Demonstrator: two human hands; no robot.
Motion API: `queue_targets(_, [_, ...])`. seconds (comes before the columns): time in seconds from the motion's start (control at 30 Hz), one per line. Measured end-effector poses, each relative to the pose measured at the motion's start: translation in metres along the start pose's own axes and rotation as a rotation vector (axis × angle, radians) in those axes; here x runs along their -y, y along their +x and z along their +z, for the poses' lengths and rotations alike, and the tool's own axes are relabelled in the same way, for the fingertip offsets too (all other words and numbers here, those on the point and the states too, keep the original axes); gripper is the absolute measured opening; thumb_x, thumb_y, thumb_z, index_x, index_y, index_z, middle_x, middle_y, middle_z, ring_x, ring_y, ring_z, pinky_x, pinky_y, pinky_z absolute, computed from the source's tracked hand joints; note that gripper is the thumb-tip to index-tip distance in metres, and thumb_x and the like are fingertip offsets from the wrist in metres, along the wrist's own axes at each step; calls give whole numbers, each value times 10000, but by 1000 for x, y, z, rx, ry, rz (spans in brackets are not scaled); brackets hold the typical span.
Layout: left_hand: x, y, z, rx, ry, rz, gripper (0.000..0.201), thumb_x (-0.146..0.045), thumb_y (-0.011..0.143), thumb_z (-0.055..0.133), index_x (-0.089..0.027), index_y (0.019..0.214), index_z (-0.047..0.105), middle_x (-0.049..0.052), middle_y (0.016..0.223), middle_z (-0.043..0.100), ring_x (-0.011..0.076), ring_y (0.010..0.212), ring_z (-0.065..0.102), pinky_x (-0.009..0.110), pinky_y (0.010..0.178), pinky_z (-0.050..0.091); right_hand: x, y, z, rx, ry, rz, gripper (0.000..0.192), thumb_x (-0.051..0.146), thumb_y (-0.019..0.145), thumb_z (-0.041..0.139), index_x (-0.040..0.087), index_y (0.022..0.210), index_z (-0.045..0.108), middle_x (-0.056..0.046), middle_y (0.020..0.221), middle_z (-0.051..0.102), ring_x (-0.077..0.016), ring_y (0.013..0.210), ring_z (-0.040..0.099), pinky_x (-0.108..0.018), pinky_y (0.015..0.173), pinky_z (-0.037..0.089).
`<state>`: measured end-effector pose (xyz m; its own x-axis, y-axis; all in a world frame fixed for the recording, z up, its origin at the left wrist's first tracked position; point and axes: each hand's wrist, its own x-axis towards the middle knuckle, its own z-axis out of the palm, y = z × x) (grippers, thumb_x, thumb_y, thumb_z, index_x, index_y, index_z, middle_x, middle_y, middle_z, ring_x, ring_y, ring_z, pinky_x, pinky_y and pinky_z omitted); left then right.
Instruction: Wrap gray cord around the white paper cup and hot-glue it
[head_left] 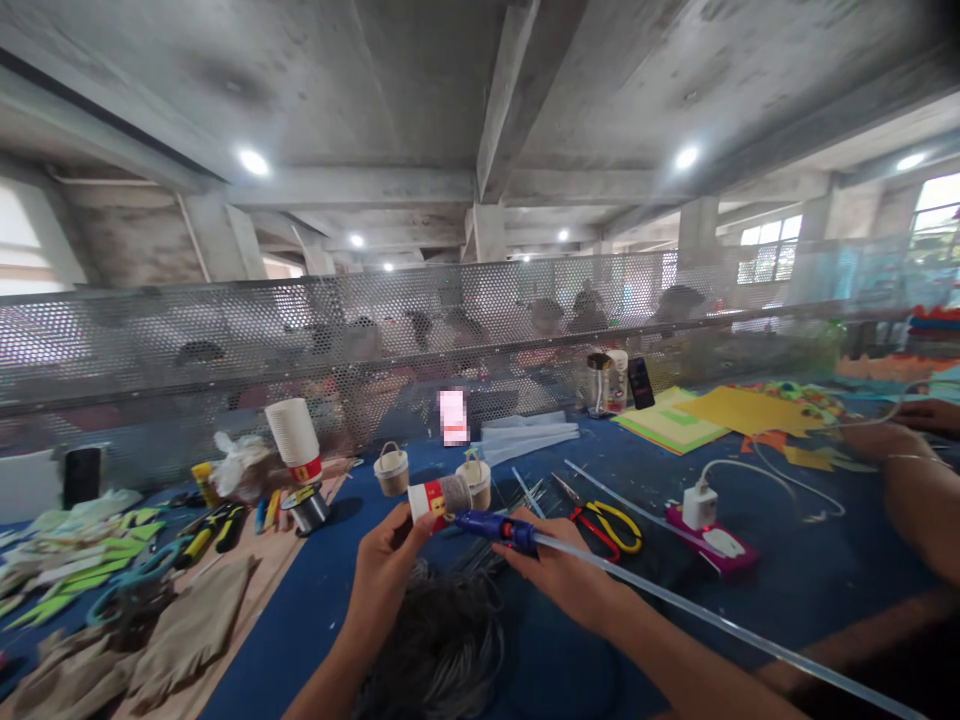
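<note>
My left hand (386,560) holds a small paper cup (439,497) on its side; grey cord is wound around part of it. My right hand (559,570) grips a blue glue gun (495,527) whose tip touches the cup. A long clear glue stick (720,622) trails from the gun's back toward the lower right. A loose heap of grey cord (442,640) lies under my hands on the blue table (315,600).
Two small cord-wrapped baskets (391,468) stand behind the cup. Red-and-yellow scissors (607,522), a white charger (699,505) and coloured paper sheets (705,415) lie to the right. An upturned cup stack (295,438), tools and brown fabric (187,630) sit left. Another person's arm (911,480) rests at right. A mesh partition (375,330) runs behind.
</note>
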<state>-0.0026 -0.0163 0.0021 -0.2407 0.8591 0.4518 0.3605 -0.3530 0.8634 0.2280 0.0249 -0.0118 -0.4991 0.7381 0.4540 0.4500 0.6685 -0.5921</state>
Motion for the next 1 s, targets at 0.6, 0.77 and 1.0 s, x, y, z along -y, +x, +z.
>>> queue_targets(0.6, [4,1,0,20,-34,-6,360,-430,830,632,-156,1051,710,35,984,734,242,939,625,301,838,479,-1,0,3,-48,-9,-2,249,464,922,517,231,878,592,15,686,614,-147,607,565,-210,551,340])
queue_targets(0.77, [5,0,0,30,-27,14,321,-418,838,634,-166,1018,718,13,960,736,218,902,627,259,795,468,-4,0,4,-45,-21,-10,264,488,929,499,239,909,584,16,700,616,-150,615,575,-212,559,347])
queue_targets(1.0, [4,1,0,38,-7,21,306,-406,843,628,-171,1016,721,19,970,737,227,922,624,263,807,460,-11,2,10,-96,26,-4,288,520,906,520,246,891,607,8,683,619,-158,592,565,-225,546,351])
